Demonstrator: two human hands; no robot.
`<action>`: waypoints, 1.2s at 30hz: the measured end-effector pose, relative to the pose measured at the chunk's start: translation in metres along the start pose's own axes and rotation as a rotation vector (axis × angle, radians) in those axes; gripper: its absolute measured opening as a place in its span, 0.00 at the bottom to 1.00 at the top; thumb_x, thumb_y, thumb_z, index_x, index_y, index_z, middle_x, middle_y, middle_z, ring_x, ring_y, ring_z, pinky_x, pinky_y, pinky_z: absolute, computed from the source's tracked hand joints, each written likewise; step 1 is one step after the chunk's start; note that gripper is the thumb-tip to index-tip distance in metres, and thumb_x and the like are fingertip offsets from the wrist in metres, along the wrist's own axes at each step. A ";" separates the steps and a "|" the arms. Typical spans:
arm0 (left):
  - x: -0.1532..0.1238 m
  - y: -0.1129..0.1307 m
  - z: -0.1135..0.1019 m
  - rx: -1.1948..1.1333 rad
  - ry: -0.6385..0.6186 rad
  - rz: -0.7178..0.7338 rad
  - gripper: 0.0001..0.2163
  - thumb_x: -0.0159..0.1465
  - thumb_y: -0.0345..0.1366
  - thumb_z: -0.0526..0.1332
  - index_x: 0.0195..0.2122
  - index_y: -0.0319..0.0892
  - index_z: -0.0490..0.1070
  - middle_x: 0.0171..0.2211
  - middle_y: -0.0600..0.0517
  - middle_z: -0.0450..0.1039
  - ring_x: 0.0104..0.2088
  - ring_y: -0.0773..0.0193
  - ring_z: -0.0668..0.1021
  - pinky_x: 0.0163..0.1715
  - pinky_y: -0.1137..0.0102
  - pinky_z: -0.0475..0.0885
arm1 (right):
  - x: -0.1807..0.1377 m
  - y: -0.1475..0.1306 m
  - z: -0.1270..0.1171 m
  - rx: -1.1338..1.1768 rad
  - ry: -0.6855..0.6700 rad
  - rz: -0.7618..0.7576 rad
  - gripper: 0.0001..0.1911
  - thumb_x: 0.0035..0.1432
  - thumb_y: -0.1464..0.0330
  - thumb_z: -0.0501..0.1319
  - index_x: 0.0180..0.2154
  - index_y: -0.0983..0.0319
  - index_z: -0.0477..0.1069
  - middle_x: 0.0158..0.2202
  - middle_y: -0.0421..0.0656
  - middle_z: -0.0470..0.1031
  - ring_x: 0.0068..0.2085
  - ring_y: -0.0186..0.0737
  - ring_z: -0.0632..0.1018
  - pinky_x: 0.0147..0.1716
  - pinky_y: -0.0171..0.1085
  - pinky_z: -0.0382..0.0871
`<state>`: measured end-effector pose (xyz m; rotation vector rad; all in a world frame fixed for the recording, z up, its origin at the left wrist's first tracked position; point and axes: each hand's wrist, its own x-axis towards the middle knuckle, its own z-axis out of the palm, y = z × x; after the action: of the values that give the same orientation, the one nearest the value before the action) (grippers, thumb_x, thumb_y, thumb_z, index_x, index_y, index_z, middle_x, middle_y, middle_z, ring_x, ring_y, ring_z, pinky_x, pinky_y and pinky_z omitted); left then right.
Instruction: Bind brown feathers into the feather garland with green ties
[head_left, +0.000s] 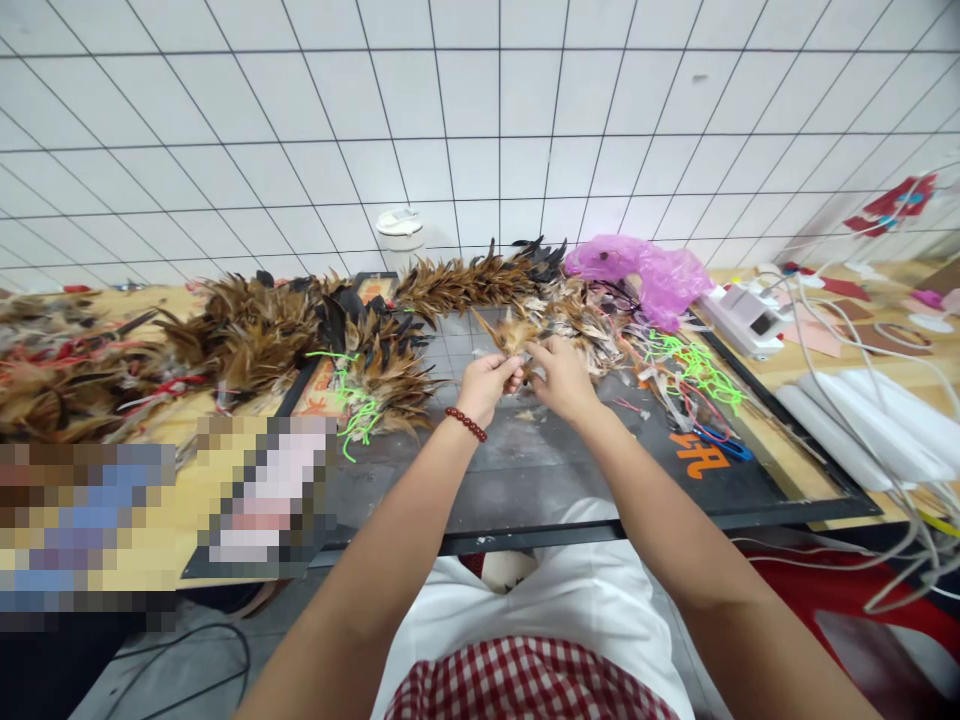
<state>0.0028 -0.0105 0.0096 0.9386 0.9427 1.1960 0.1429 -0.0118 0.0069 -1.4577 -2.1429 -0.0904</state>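
Observation:
My left hand (pixel 486 385), with a dark red bead bracelet (pixel 465 423) on the wrist, and my right hand (pixel 561 378) meet over a dark cutting mat (pixel 570 470). Both hands pinch a small bunch of brown feathers (pixel 511 335) held between them, just above the mat. Fingers of both hands are closed on the bunch. Long strings of brown and black feathers (pixel 247 335) lie in a heap to the left, and more run along the back of the mat.
Neon green cords (pixel 694 365) and scraps lie at the right of the mat, blue scissors (pixel 724 445) nearby. A pink plastic bag (pixel 649 272), a white device (pixel 742 315), white rolls (pixel 862 415), cables and a white lidded cup (pixel 399 235) stand around. A tiled wall is behind.

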 end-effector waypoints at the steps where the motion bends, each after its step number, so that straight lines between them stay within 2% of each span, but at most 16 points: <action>1: 0.000 0.000 0.000 0.000 -0.023 0.000 0.10 0.51 0.34 0.67 0.21 0.35 0.67 0.18 0.54 0.67 0.18 0.76 0.67 0.18 0.77 0.61 | 0.001 0.000 0.002 0.017 -0.022 -0.005 0.15 0.52 0.71 0.56 0.43 0.60 0.73 0.39 0.49 0.70 0.42 0.46 0.69 0.38 0.40 0.59; 3: 0.000 0.000 0.000 -0.005 -0.040 -0.002 0.09 0.51 0.34 0.67 0.22 0.35 0.68 0.19 0.54 0.67 0.18 0.75 0.67 0.19 0.77 0.61 | 0.003 0.002 0.006 0.103 -0.034 0.031 0.11 0.54 0.72 0.54 0.35 0.61 0.75 0.35 0.47 0.72 0.39 0.43 0.71 0.37 0.39 0.60; 6: 0.001 0.001 -0.002 -0.004 0.037 0.003 0.08 0.51 0.34 0.67 0.25 0.35 0.71 0.20 0.54 0.69 0.19 0.75 0.68 0.19 0.78 0.62 | 0.008 0.011 0.007 0.409 0.043 0.229 0.10 0.55 0.70 0.54 0.31 0.61 0.75 0.28 0.43 0.74 0.32 0.39 0.72 0.34 0.37 0.63; 10: 0.003 0.002 -0.005 -0.017 0.130 -0.006 0.06 0.53 0.33 0.66 0.27 0.34 0.72 0.24 0.51 0.73 0.22 0.73 0.73 0.22 0.77 0.66 | 0.015 0.015 0.003 0.949 0.126 0.461 0.09 0.49 0.62 0.61 0.27 0.62 0.74 0.23 0.40 0.73 0.26 0.36 0.73 0.28 0.35 0.66; 12: 0.002 0.004 -0.004 -0.020 0.126 -0.049 0.05 0.54 0.32 0.65 0.28 0.34 0.72 0.28 0.48 0.75 0.24 0.71 0.75 0.24 0.75 0.69 | 0.015 0.012 0.001 1.080 0.138 0.498 0.09 0.45 0.62 0.64 0.27 0.62 0.74 0.23 0.40 0.74 0.25 0.36 0.74 0.27 0.35 0.67; 18: -0.003 0.007 0.000 0.003 0.109 -0.123 0.05 0.54 0.31 0.65 0.28 0.34 0.71 0.28 0.46 0.76 0.25 0.68 0.77 0.25 0.73 0.70 | 0.010 0.007 -0.001 0.786 0.174 0.313 0.06 0.46 0.68 0.63 0.29 0.62 0.76 0.26 0.40 0.77 0.29 0.37 0.77 0.33 0.36 0.70; 23: -0.002 0.004 0.000 0.090 0.113 -0.099 0.05 0.55 0.30 0.63 0.25 0.34 0.71 0.24 0.47 0.74 0.22 0.69 0.75 0.23 0.74 0.70 | 0.008 0.007 0.004 0.747 0.174 0.251 0.06 0.47 0.67 0.63 0.30 0.60 0.76 0.29 0.40 0.79 0.32 0.37 0.78 0.36 0.36 0.70; 29: 0.002 -0.006 0.002 0.357 0.069 -0.004 0.08 0.53 0.28 0.63 0.18 0.36 0.69 0.16 0.52 0.69 0.16 0.73 0.70 0.16 0.77 0.63 | 0.009 0.004 0.006 0.766 0.169 0.262 0.05 0.47 0.68 0.62 0.28 0.61 0.75 0.27 0.39 0.78 0.30 0.36 0.77 0.34 0.35 0.69; 31: 0.004 -0.007 0.001 0.353 0.112 0.020 0.08 0.53 0.29 0.63 0.17 0.36 0.68 0.15 0.53 0.68 0.15 0.73 0.68 0.15 0.78 0.62 | 0.011 0.008 0.006 0.785 0.169 0.284 0.06 0.48 0.68 0.61 0.29 0.62 0.75 0.27 0.39 0.77 0.29 0.35 0.76 0.32 0.34 0.69; 33: 0.005 -0.006 -0.001 0.256 0.192 0.046 0.08 0.54 0.30 0.62 0.19 0.37 0.68 0.16 0.54 0.68 0.15 0.74 0.67 0.15 0.78 0.61 | 0.011 0.016 0.005 0.714 0.205 0.318 0.08 0.50 0.69 0.60 0.33 0.63 0.74 0.29 0.41 0.77 0.29 0.36 0.75 0.33 0.35 0.69; 35: 0.007 -0.003 -0.004 0.133 0.278 0.070 0.07 0.54 0.31 0.62 0.20 0.37 0.68 0.17 0.55 0.67 0.15 0.74 0.67 0.15 0.78 0.61 | 0.010 0.023 0.004 0.523 0.207 0.307 0.11 0.53 0.71 0.56 0.38 0.63 0.74 0.34 0.44 0.77 0.34 0.38 0.75 0.36 0.36 0.68; 36: 0.008 -0.001 -0.005 0.084 0.312 0.078 0.07 0.54 0.31 0.62 0.21 0.37 0.68 0.17 0.55 0.67 0.16 0.75 0.67 0.15 0.78 0.61 | 0.009 0.025 0.004 0.395 0.167 0.272 0.13 0.54 0.73 0.55 0.40 0.63 0.74 0.36 0.46 0.76 0.37 0.40 0.75 0.39 0.37 0.67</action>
<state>-0.0004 -0.0022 0.0061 0.8758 1.2207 1.4045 0.1611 0.0074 0.0020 -1.4301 -1.6938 0.2857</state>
